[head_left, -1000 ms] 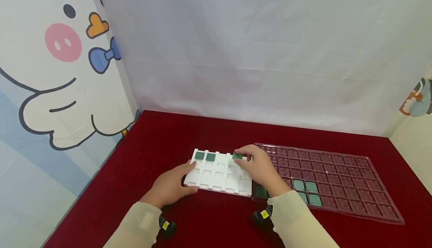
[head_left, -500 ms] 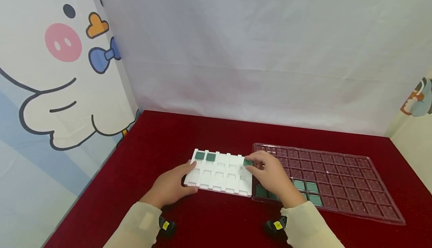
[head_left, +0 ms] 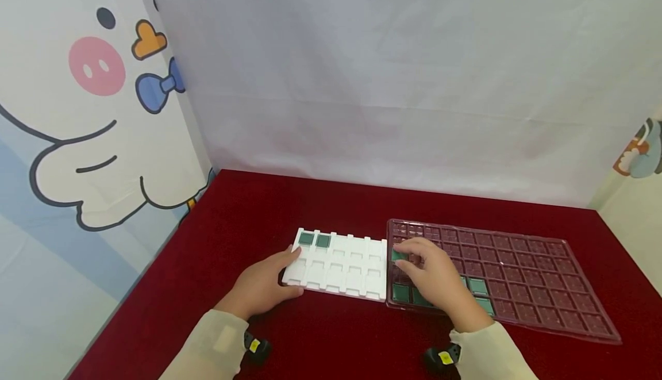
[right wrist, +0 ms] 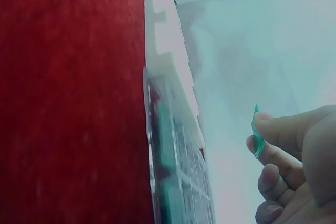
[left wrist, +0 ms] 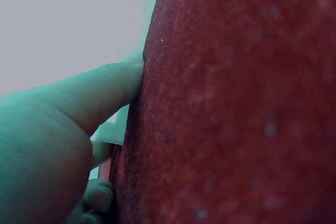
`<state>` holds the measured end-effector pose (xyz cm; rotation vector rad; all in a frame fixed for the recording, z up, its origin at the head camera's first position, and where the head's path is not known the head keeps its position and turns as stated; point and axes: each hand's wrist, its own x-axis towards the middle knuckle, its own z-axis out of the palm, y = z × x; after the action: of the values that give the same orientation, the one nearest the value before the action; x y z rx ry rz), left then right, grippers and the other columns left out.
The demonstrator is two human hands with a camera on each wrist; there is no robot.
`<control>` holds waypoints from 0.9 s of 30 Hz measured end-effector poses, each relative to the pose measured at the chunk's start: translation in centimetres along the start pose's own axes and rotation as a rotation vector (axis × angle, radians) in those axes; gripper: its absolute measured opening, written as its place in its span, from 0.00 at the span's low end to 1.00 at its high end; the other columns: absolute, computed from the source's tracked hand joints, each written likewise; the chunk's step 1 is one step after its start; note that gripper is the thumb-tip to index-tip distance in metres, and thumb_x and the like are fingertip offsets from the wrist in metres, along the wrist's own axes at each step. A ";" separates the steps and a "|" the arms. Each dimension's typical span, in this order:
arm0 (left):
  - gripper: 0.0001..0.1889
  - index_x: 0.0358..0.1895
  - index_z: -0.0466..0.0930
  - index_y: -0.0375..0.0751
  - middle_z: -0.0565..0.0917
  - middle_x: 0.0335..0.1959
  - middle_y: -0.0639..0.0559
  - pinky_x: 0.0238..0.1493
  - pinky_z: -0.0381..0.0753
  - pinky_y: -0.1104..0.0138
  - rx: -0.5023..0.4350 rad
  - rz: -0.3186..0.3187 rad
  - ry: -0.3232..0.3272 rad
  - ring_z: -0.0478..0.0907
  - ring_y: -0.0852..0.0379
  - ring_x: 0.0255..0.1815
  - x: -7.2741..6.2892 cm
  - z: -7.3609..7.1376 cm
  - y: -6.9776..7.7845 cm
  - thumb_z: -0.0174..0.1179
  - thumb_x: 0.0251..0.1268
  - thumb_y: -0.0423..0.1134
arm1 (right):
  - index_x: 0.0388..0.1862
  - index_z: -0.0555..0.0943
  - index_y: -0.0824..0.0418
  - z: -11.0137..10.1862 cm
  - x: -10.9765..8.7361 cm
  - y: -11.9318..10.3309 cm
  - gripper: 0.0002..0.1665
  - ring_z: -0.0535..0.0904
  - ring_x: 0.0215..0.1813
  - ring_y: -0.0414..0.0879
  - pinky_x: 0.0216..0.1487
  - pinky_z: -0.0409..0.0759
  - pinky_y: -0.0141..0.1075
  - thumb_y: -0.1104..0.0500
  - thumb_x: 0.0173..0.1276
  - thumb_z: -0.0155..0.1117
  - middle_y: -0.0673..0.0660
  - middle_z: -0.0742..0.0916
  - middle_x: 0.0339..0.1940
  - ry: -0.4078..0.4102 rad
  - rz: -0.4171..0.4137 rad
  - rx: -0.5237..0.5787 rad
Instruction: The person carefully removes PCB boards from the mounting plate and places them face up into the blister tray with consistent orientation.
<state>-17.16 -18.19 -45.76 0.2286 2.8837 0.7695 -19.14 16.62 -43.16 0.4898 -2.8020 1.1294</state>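
Note:
A white plastic tray (head_left: 343, 253) with rows of shallow pockets lies on the table. My left hand (head_left: 262, 281) holds its left end, thumb at the near corner and fingers along the side. Two green square chips (head_left: 323, 241) sit in its far-left pockets. Between thumb and index finger, my right hand (head_left: 433, 273) pinches another thin green square chip (right wrist: 258, 142), raised above the left part of a clear plastic grid tray (head_left: 543, 276). In the right wrist view the chip is seen nearly edge-on. Several more green chips (head_left: 400, 293) fill near-side cells, some hidden by the right hand.
Dark red cloth (head_left: 320, 334) covers the table. The grid tray stands right against the white tray's right end. A pale curtain (head_left: 393, 81) hangs behind, and a cartoon-printed sheet (head_left: 93, 138) hangs at the left.
My right hand, with the green chip, has moved right from over the white tray's far row to over the grid tray. The left hand and both trays have stayed in place.

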 end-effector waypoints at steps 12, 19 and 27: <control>0.44 0.80 0.65 0.50 0.65 0.80 0.50 0.72 0.67 0.47 -0.004 -0.004 -0.001 0.65 0.46 0.77 0.0 -0.1 0.1 0.75 0.60 0.48 | 0.58 0.86 0.60 -2.1 -1.7 1.1 0.17 0.73 0.38 0.45 0.32 0.74 0.36 0.63 0.71 0.70 0.57 0.84 0.60 0.025 0.033 -0.013; 0.44 0.80 0.65 0.50 0.65 0.80 0.50 0.73 0.67 0.47 -0.003 -0.003 -0.001 0.65 0.46 0.77 -0.1 -0.1 0.0 0.75 0.61 0.47 | 0.59 0.86 0.60 -2.8 -2.5 1.3 0.17 0.74 0.39 0.45 0.33 0.74 0.37 0.62 0.72 0.70 0.57 0.84 0.60 0.031 0.045 -0.048; 0.45 0.80 0.65 0.51 0.64 0.80 0.51 0.72 0.67 0.47 0.000 -0.004 0.002 0.65 0.47 0.77 0.0 0.1 -0.1 0.75 0.60 0.48 | 0.58 0.86 0.60 -3.2 -3.2 2.3 0.17 0.74 0.40 0.46 0.32 0.73 0.37 0.62 0.71 0.70 0.57 0.85 0.59 0.039 0.059 -0.070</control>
<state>-17.15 -18.22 -45.86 0.2214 2.8850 0.7695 -17.00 21.16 -42.98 0.3769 -2.8280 1.0352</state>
